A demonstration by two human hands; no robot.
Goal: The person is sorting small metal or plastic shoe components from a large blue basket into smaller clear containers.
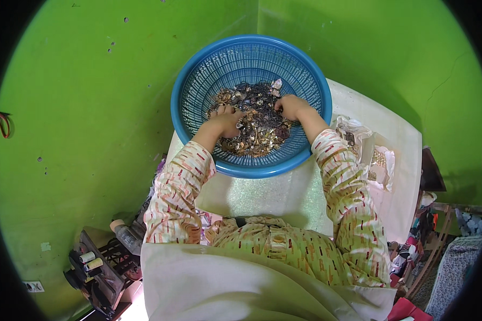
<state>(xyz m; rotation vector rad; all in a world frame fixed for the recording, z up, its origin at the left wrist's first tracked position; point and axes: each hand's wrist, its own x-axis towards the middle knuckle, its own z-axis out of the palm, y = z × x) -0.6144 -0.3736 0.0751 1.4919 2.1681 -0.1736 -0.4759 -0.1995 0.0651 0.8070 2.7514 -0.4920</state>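
A large round blue plastic basket (178,107) with slotted sides holds a heap of small dark, gold and brown pieces (257,128), seemingly beads or trinkets; their exact kind is too small to tell. My left hand (226,122) rests on the left side of the heap, thumb and fingers apart, fingertips partly sunk among the pieces. On the heap's right side, my right hand (293,107) bends its fingers down into the dark pieces, which hide the tips. Close to that hand, a pale crumpled scrap (276,85) sticks up at the far edge.
The basket stands on a whitish table (262,200) in a green-walled corner. Clear plastic packs (356,136) with gold-coloured contents (380,163) lie right of it. At lower left are thread spools (93,264) on a dark stand; piled cloth (455,267) is at lower right.
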